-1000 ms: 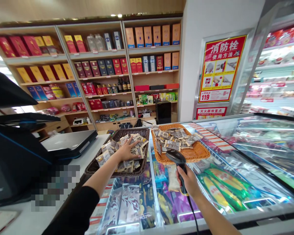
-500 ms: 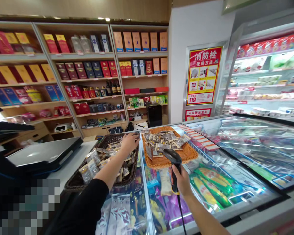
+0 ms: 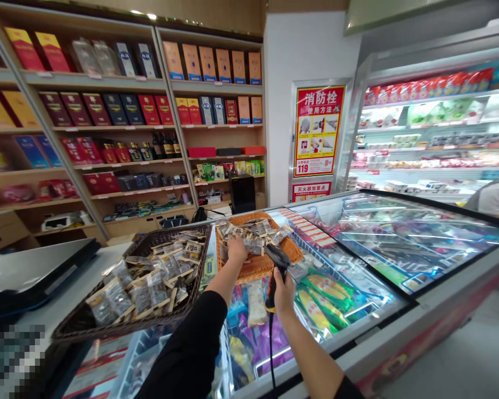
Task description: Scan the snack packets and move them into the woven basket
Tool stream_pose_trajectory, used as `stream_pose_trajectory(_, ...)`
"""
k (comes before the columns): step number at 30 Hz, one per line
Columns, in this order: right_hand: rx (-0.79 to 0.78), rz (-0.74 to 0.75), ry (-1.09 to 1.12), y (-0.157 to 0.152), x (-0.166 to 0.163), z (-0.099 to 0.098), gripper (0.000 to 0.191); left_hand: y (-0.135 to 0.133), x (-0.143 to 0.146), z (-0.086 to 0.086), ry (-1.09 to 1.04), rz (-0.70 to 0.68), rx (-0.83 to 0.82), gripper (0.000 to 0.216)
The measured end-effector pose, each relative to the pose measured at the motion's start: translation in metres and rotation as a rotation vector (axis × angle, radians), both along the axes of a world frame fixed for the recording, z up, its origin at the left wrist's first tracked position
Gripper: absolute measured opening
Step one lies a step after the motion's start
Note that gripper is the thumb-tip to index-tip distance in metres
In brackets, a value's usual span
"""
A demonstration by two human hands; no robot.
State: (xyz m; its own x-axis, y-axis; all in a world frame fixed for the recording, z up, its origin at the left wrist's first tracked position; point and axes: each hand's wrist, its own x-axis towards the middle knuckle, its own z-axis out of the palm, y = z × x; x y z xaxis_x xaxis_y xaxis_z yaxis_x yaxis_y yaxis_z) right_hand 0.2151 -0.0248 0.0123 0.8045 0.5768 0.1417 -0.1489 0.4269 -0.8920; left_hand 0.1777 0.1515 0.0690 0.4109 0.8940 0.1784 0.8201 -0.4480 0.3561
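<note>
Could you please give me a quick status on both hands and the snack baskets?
Left hand in orange basket, on snack packets. Right hand gripping barcode scanner. Dark basket alongside, untouched. Nothing obstructing.

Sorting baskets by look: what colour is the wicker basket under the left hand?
Orange woven wicker basket, head view.

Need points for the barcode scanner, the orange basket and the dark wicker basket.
barcode scanner [image 3: 276,258], head view, on its black head.
orange basket [image 3: 253,267], head view, on bare weave near the front rim.
dark wicker basket [image 3: 199,260], head view, on its right side wall.
</note>
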Motion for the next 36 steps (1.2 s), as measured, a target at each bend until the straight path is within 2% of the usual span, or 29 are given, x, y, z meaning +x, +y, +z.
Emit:
stream_pose_trajectory(2,-0.003,0.009,-0.01,0.001,-0.002,0.001,0.042,0.002,-0.004,-0.002,-0.084,0.091,-0.068,0.068)
stream_pose_trajectory(6,-0.011,0.038,-0.026,0.002,-0.003,0.002,0.04,0.009,-0.007,-0.006,-0.301,0.036,-0.2,0.031)
stream_pose_trajectory(8,-0.006,0.036,-0.011,0.002,-0.003,0.002,0.039,0.011,-0.005,-0.008,-0.573,0.006,-0.257,0.023)
stream_pose_trajectory(11,0.004,0.031,0.009,0.003,-0.001,0.001,0.038,0.012,0.001,-0.011,-1.037,0.014,-0.368,0.026)
stream_pose_trajectory(13,-0.008,0.033,-0.011,0.003,-0.001,0.0,0.037,0.01,0.003,-0.011,-1.207,0.027,-0.417,0.033)
stream_pose_trajectory(16,-0.038,0.035,-0.069,0.001,0.0,0.0,0.036,0.005,0.001,-0.006,-1.242,-0.008,-0.452,0.037)
stream_pose_trajectory(19,-0.062,0.047,-0.176,-0.004,-0.001,0.003,0.036,-0.001,-0.01,0.004,-1.205,-0.045,-0.406,0.034)
stream_pose_trajectory(24,-0.075,0.189,-0.34,-0.013,-0.012,0.005,0.035,-0.002,-0.054,0.017,-1.213,-0.13,-0.394,0.045)
stream_pose_trajectory(29,-0.1,0.266,-0.426,-0.018,-0.024,0.005,0.033,-0.002,-0.096,0.008,-1.241,-0.125,-0.411,0.056)
stream_pose_trajectory(36,-0.136,0.251,-0.418,-0.021,-0.028,0.005,0.031,-0.004,-0.092,0.001,-1.276,-0.071,-0.362,0.036)
